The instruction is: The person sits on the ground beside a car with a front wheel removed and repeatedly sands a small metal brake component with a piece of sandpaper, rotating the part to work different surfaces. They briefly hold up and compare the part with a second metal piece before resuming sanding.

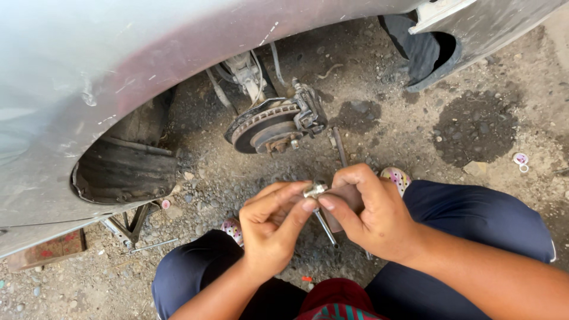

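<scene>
My left hand (269,225) and my right hand (370,213) meet in front of me, both pinching a small silver socket (315,190) on top of a thin metal ratchet handle (326,228) that hangs down between my knees. Beyond them, a bare brake disc (261,127) with its caliper (308,112) sits under the car's grey wheel arch (118,65), with the wheel off.
A scissor jack (127,225) props the car at the left, beside a red brick (50,249). A metal rod (339,147) lies on the gravel near the disc. A dark oily patch (474,127) stains the ground at right. A mudguard flap (424,53) hangs at the top right.
</scene>
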